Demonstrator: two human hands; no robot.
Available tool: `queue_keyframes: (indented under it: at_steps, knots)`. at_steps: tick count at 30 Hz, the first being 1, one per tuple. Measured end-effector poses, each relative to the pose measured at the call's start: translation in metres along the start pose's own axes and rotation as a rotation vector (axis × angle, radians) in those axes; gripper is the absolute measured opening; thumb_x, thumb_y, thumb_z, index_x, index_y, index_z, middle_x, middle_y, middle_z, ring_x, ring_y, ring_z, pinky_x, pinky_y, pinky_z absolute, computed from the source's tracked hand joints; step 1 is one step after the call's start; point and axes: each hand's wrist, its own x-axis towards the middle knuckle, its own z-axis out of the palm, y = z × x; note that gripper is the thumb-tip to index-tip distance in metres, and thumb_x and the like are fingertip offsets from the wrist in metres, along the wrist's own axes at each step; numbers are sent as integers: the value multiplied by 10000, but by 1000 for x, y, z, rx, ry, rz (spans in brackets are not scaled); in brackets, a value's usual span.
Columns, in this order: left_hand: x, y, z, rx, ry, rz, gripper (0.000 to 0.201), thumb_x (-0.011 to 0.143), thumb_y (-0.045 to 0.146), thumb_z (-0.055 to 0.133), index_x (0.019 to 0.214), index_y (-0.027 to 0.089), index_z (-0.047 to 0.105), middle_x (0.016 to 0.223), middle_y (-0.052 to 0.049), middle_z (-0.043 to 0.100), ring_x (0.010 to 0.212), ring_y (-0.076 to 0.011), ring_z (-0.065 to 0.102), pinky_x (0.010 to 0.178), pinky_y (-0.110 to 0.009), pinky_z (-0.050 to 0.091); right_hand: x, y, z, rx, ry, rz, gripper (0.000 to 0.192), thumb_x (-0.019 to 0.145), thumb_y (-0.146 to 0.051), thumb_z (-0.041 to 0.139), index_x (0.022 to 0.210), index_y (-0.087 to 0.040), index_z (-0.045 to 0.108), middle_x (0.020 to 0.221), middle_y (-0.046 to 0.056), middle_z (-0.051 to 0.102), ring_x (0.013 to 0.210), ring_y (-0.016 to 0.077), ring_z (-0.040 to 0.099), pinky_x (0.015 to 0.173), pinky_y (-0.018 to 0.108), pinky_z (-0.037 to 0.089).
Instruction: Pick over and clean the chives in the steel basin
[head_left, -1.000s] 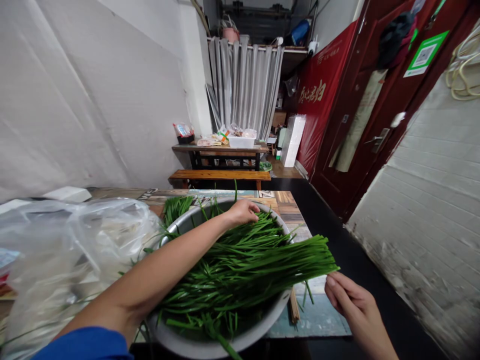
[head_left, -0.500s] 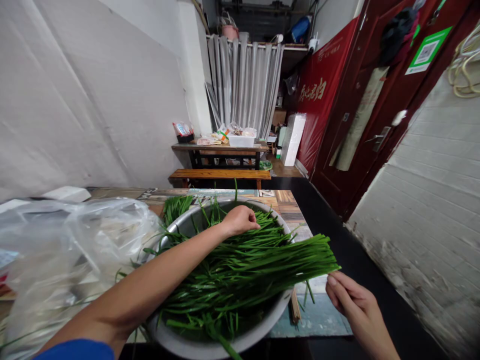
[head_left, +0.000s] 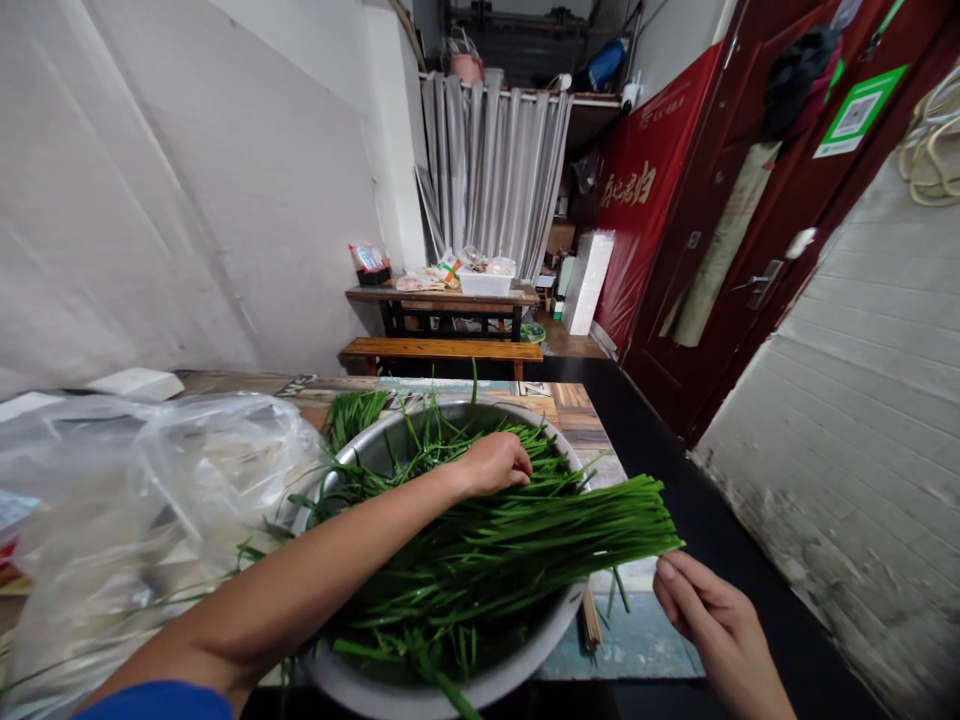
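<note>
Chives (head_left: 495, 545) are lying in the metal basin (head_left: 525, 660), tips fanning over its right rim. Left hand (head_left: 495, 463) is pressing down on them, fingers curled, possibly gripping stalks. Right hand (head_left: 705, 610) is pinching the leaf tips.

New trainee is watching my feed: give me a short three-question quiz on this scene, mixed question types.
1. True or false: the left hand rests on the chives inside the metal basin.
2. Which hand is at the cut ends that stick out past the rim? A) left B) right
3. What lies on the table left of the basin?

Key:
1. True.
2. B, the right hand.
3. A clear plastic bag.
</note>
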Motion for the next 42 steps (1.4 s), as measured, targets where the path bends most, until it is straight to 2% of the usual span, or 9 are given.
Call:
queue_keyframes:
  at_steps: [2,5,8,10,13,20,26,35,42]
  knots:
    - [0,5,-2,-96,37,-25,134,662,261,636,729,171,709,767,-50,663,737,-166,583,657,-232,394,0,-1,1,0,-4,-2,347,875,-381,451,583,-193,434,543,-36,354,500,117,333,468,230,283]
    - [0,22,-8,-465,83,-90,160,672,268,619,744,132,661,705,-36,644,673,-137,575,616,-222,406,1,-3,2,24,4,9,334,866,-397,461,603,-190,455,544,-37,350,492,115,320,455,232,270]
    - [-4,46,-13,-870,24,-130,218,680,274,617,821,108,610,673,-31,634,611,-120,569,548,-212,399,4,-4,3,48,16,18,327,853,-410,477,613,-189,462,537,-42,341,484,111,311,439,229,250]
    - [-7,60,-15,-996,-21,-151,288,677,284,627,903,107,607,682,-29,639,557,-100,544,507,-203,372,5,-6,3,46,21,11,336,856,-404,474,600,-188,453,528,-46,334,479,106,303,438,228,243]
    - [-9,73,-14,-1025,-8,-161,344,663,285,649,962,117,643,724,-30,654,527,-72,492,516,-199,360,7,-8,3,46,29,8,329,864,-388,468,607,-184,462,515,-52,330,468,100,285,433,227,230]
    - [-6,87,-2,-1000,161,-166,256,642,288,668,820,107,700,616,-18,625,521,-90,492,538,-214,385,7,-9,4,70,28,14,339,870,-376,464,592,-184,441,513,-53,330,461,93,269,426,230,205]
    - [-5,98,-1,-1007,245,-138,228,640,260,667,798,97,689,652,-30,635,555,-95,520,581,-216,419,6,-8,4,95,20,23,344,870,-385,461,591,-186,431,511,-57,319,454,90,250,424,236,186]
    - [-6,103,-1,-1052,232,-147,234,640,273,676,801,106,705,693,-36,657,583,-98,523,597,-219,415,7,-6,5,92,16,22,348,872,-397,457,598,-182,435,516,-59,311,457,86,237,424,240,169]
    - [-4,106,-1,-1146,215,-243,209,614,265,706,768,124,709,596,-3,619,528,-73,463,548,-204,366,7,-4,4,116,16,8,312,875,-365,466,631,-171,481,515,-57,324,454,81,246,417,237,168]
